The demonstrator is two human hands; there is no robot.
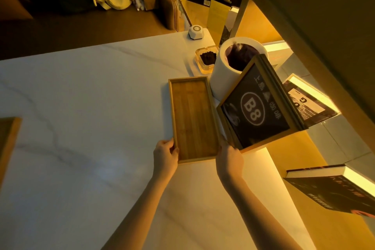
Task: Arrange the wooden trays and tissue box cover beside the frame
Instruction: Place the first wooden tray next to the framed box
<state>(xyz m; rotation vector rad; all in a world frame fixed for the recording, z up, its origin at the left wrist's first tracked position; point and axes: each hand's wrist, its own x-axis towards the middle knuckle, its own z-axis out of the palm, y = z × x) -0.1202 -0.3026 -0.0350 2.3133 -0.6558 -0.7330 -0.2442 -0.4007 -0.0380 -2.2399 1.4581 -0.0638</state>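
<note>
Head view: a wooden tray (193, 118) lies flat on the white marble table (81, 97), its long side just beside the frame (261, 103) with the B8 sign, which stands tilted. The step in hand looks like squaring the tray against the frame. To do it well, slide it flat, keep the long edge parallel to the frame's base and don't nudge the frame (it looks easy to tip).

The left hand (165, 155) has fingers (169, 143) loosely curled on the tray's near-left corner, thumb on the rim, a light grasp rather than a clench. The right hand (229, 159) is at the near-right corner, touching the tray's edge; its fingertips are hidden behind the tray and frame, so I can't tell its closure.

Another wooden piece (9, 140) sits at the far left edge, well apart, not yet placed. A white bin (223, 79) and ashtray (206, 59) stand behind the tray.
</note>
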